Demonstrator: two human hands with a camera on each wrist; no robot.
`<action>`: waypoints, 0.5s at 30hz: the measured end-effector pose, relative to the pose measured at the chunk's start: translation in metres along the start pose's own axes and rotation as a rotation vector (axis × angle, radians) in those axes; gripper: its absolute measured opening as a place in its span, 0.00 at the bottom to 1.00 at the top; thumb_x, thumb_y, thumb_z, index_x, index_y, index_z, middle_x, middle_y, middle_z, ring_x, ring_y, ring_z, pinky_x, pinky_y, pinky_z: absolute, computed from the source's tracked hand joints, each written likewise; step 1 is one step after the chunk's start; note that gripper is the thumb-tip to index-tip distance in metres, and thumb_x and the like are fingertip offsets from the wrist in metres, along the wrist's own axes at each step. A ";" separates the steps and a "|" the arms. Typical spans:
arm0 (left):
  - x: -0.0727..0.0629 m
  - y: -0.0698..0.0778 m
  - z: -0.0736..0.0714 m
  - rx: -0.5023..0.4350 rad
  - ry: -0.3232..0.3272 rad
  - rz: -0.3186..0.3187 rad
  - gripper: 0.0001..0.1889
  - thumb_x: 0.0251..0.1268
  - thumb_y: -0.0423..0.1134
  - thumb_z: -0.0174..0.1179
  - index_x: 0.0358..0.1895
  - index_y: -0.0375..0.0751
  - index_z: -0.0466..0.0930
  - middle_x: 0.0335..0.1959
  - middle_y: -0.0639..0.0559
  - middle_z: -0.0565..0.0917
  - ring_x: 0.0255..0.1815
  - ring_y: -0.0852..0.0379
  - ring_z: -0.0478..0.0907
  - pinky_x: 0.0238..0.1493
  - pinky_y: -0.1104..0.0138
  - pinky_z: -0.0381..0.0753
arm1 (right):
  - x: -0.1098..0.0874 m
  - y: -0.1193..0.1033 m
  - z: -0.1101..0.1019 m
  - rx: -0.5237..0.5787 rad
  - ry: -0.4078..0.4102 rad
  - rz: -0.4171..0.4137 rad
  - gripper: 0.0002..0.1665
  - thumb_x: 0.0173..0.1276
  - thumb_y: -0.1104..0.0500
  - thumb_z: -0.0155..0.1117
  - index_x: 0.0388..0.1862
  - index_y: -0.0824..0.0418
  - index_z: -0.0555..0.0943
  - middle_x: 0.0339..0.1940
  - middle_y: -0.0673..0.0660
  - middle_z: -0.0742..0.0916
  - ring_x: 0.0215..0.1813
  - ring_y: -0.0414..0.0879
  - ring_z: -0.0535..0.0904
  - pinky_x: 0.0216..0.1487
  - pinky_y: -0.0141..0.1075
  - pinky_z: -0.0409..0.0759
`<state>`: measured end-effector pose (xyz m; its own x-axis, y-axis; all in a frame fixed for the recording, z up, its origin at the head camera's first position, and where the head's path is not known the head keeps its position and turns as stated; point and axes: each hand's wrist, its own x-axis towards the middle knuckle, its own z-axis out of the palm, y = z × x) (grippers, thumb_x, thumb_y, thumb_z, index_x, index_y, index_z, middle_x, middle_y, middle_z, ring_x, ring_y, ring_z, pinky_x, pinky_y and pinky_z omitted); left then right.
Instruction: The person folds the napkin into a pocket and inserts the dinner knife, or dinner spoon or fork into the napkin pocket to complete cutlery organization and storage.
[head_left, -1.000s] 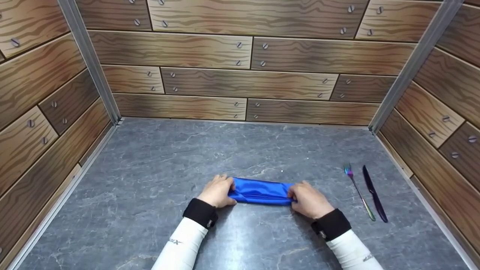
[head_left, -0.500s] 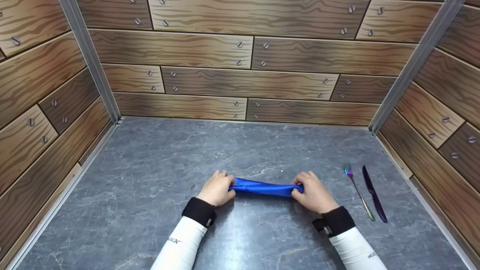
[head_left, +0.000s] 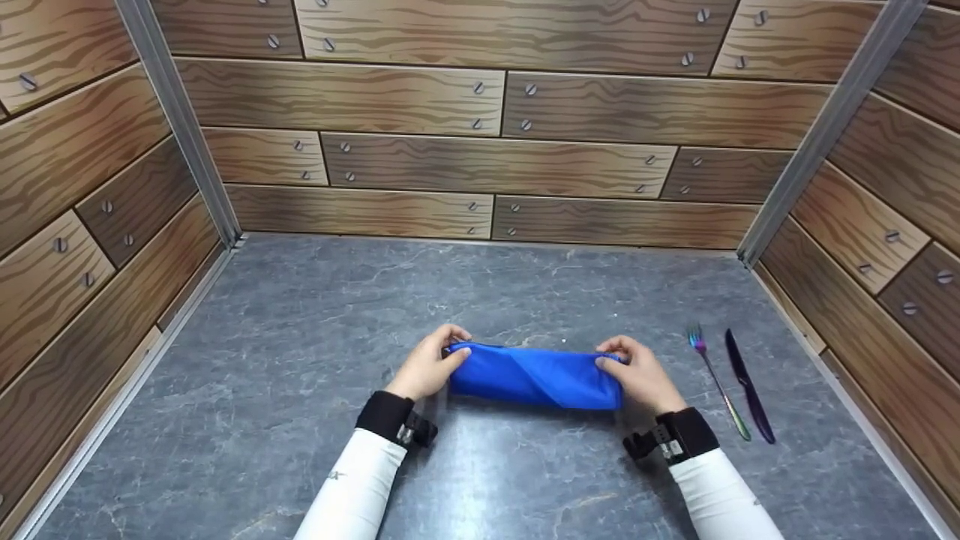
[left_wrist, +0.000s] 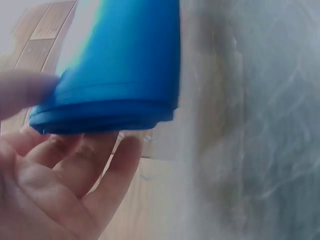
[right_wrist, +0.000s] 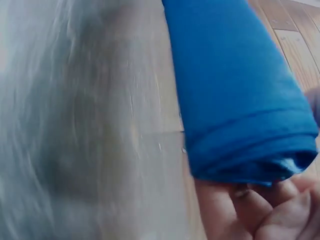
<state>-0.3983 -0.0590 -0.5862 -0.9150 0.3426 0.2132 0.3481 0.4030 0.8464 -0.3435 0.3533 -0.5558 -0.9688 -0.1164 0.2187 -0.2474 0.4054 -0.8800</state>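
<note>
A blue cloth (head_left: 525, 377), folded into a long flat strip with several layers, hangs between my two hands over the grey tabletop. My left hand (head_left: 431, 364) pinches its upper left corner, thumb on the near face and fingers behind. At the opposite end my right hand (head_left: 645, 373) pinches the upper right corner in the same manner. A diagonal fold edge crosses the near face. In the left wrist view the layered end of the cloth (left_wrist: 125, 75) shows above the fingers. The right wrist view shows the stacked layers of the cloth's other end (right_wrist: 240, 100).
To the right of my right hand lie a rainbow-coloured fork (head_left: 718, 382) and a dark knife (head_left: 748, 386), side by side on the grey marbled tabletop (head_left: 360, 300). Wood-patterned walls (head_left: 495, 161) enclose the table at the back and both sides.
The cloth lay flat on the table; both hands have raised it and turned its face toward me. The right hand shifted outward and both hands moved slightly away from me.
</note>
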 end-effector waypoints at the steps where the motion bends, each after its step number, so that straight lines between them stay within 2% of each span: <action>1: 0.000 0.000 0.001 -0.022 0.008 -0.014 0.12 0.89 0.41 0.67 0.65 0.45 0.85 0.63 0.42 0.94 0.67 0.44 0.89 0.76 0.45 0.84 | 0.004 0.013 0.000 0.012 0.015 0.033 0.05 0.79 0.60 0.77 0.50 0.56 0.90 0.42 0.51 0.95 0.44 0.40 0.88 0.47 0.29 0.83; 4: -0.001 -0.001 0.003 -0.054 0.028 -0.087 0.10 0.90 0.41 0.67 0.64 0.47 0.85 0.65 0.40 0.94 0.68 0.43 0.90 0.75 0.44 0.85 | 0.007 0.025 0.002 0.056 0.010 0.128 0.12 0.83 0.53 0.78 0.57 0.56 0.89 0.46 0.48 0.94 0.47 0.38 0.88 0.51 0.28 0.84; 7: -0.003 0.001 0.005 -0.040 0.031 -0.168 0.08 0.90 0.41 0.67 0.61 0.49 0.86 0.57 0.43 0.94 0.59 0.47 0.89 0.69 0.48 0.86 | 0.010 0.028 0.005 0.046 0.025 0.254 0.21 0.84 0.45 0.79 0.62 0.57 0.87 0.49 0.47 0.93 0.49 0.35 0.87 0.51 0.27 0.83; 8: -0.004 0.003 0.006 -0.026 0.029 -0.191 0.07 0.89 0.41 0.67 0.60 0.49 0.87 0.53 0.44 0.93 0.55 0.49 0.88 0.66 0.50 0.85 | 0.007 0.018 0.007 0.046 0.026 0.282 0.23 0.84 0.44 0.79 0.64 0.58 0.86 0.50 0.47 0.93 0.49 0.35 0.87 0.51 0.27 0.84; 10: -0.007 0.006 0.008 0.009 0.023 -0.218 0.08 0.89 0.40 0.68 0.60 0.45 0.87 0.46 0.45 0.90 0.49 0.50 0.84 0.62 0.52 0.84 | -0.002 -0.008 0.010 0.051 0.003 0.314 0.28 0.87 0.46 0.75 0.68 0.66 0.83 0.54 0.55 0.93 0.50 0.39 0.87 0.50 0.30 0.86; 12: -0.010 0.011 0.009 0.053 0.025 -0.236 0.09 0.88 0.39 0.68 0.60 0.41 0.86 0.44 0.44 0.87 0.47 0.48 0.83 0.60 0.51 0.84 | -0.009 -0.034 0.014 0.049 0.010 0.349 0.32 0.89 0.49 0.72 0.73 0.73 0.79 0.61 0.67 0.91 0.53 0.46 0.88 0.49 0.34 0.87; 13: -0.011 0.014 0.010 0.080 0.032 -0.242 0.09 0.87 0.38 0.68 0.60 0.39 0.86 0.46 0.43 0.88 0.49 0.47 0.85 0.62 0.49 0.85 | -0.009 -0.039 0.015 0.021 0.020 0.374 0.31 0.90 0.52 0.70 0.75 0.75 0.77 0.63 0.70 0.90 0.54 0.48 0.89 0.50 0.35 0.89; 15: -0.014 0.020 0.011 0.148 0.055 -0.244 0.11 0.87 0.38 0.69 0.61 0.37 0.85 0.49 0.38 0.90 0.53 0.42 0.88 0.64 0.45 0.88 | -0.009 -0.041 0.014 -0.054 0.026 0.365 0.31 0.91 0.55 0.66 0.77 0.78 0.74 0.68 0.79 0.87 0.57 0.57 0.90 0.52 0.38 0.90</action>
<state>-0.3760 -0.0462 -0.5775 -0.9837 0.1749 0.0415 0.1383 0.5888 0.7963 -0.3243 0.3246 -0.5276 -0.9933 0.0676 -0.0941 0.1148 0.4634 -0.8787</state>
